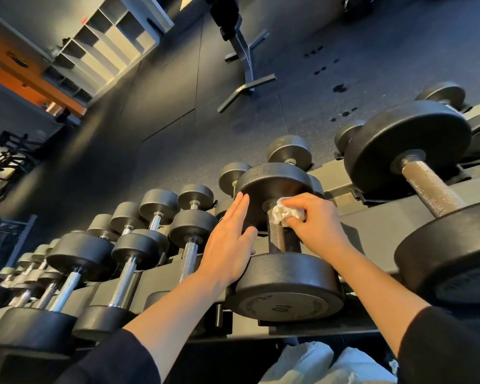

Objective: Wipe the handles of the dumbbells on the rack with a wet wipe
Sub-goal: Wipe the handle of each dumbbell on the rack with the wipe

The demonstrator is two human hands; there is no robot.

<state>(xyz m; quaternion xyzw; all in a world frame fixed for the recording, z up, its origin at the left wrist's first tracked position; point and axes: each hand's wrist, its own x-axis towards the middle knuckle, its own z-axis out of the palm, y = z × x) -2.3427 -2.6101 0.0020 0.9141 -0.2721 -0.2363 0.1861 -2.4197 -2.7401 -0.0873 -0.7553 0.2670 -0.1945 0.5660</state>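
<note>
A black dumbbell marked 10 (286,286) lies on the dark rack (385,217) at the centre. Its knurled metal handle (276,236) runs between the two round heads. My right hand (313,220) grips a crumpled white wet wipe (284,213) and presses it against the upper end of that handle. With fingers straight, my left hand (230,242) rests against the left side of the dumbbell, touching both heads.
More dumbbells line the rack: smaller chrome-handled ones to the left (122,261), a large one to the right (432,189). A bench frame (244,59) stands on the dark rubber floor beyond. White shoes (330,364) show at the bottom edge.
</note>
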